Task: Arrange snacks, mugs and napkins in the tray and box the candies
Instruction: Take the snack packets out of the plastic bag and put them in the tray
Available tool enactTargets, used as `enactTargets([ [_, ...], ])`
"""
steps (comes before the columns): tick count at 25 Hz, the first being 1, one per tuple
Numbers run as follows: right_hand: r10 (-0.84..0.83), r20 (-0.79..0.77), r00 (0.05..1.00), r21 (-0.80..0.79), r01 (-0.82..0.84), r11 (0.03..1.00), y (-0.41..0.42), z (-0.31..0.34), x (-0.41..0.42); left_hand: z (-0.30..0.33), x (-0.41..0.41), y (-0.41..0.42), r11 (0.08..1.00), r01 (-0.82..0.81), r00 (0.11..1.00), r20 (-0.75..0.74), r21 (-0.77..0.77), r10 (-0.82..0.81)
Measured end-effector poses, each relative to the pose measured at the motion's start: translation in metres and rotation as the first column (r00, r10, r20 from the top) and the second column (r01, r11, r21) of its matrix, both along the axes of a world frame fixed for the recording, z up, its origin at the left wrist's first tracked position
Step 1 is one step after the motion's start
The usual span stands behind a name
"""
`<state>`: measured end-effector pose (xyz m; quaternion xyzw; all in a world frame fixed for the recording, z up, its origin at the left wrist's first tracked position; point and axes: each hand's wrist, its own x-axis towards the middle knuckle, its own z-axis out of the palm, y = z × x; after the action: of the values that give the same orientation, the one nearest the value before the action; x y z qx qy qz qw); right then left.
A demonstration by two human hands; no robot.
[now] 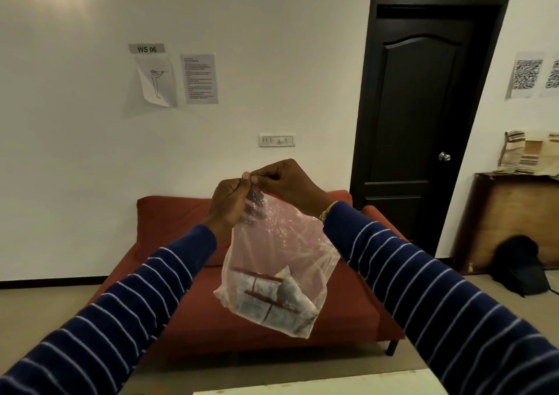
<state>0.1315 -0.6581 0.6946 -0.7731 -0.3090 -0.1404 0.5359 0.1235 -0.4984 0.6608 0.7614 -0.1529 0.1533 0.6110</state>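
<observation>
Two hands, my left (231, 196) and right (284, 183), pinch the top edge of the bag (273, 270); it hangs straight below them, long axis vertical, snack packets (269, 301) at its bottom.

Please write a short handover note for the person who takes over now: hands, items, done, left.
Left hand and right hand both pinch the top edge of the clear plastic bag, held up in the air before the red sofa.
Wrapped packets lie at the bag's bottom.
Done: nothing visible.
Left: open bag; arranging and boxing. Tray, mugs, napkins, box not in view.
</observation>
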Motion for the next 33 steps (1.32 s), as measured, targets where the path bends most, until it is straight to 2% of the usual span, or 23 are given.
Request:
enactTargets([
  [4,-0.058,0.061,0.996,-0.076,0.062,0.995,-0.014,0.005,0.002,0.007,-0.003,-0.015,0.992,-0.121,0.987,0.108,0.046,0.116],
  [9,-0.124,0.097,0.987,-0.158,0.139,0.978,-0.050,0.003,0.004,0.020,-0.003,-0.021,0.988,-0.151,0.987,0.044,-0.042,0.153],
  [14,-0.221,0.058,0.974,-0.179,0.228,0.957,-0.092,-0.006,0.009,0.033,0.000,-0.005,0.982,-0.095,0.995,-0.040,-0.162,0.089],
  [19,-0.247,0.047,0.968,-0.159,0.251,0.955,-0.129,-0.025,0.007,0.041,0.000,0.010,0.980,-0.093,0.996,-0.024,-0.179,0.090],
  [21,-0.235,0.021,0.972,-0.236,0.234,0.943,-0.131,-0.031,0.008,0.038,-0.001,0.003,0.981,-0.110,0.994,-0.021,-0.159,0.108],
  [25,-0.241,-0.050,0.969,-0.473,0.190,0.860,-0.130,-0.040,0.009,0.031,-0.005,-0.009,0.987,-0.088,0.995,-0.047,-0.138,0.082],
  [27,-0.221,-0.055,0.974,-0.459,0.172,0.871,-0.125,-0.037,0.005,0.029,-0.007,-0.012,0.987,-0.070,0.997,-0.042,-0.141,0.064],
  [33,-0.027,-0.080,0.996,-0.289,0.003,0.957,-0.086,-0.021,-0.008,0.015,-0.013,-0.033,0.982,-0.127,0.992,-0.020,-0.138,0.125],
])
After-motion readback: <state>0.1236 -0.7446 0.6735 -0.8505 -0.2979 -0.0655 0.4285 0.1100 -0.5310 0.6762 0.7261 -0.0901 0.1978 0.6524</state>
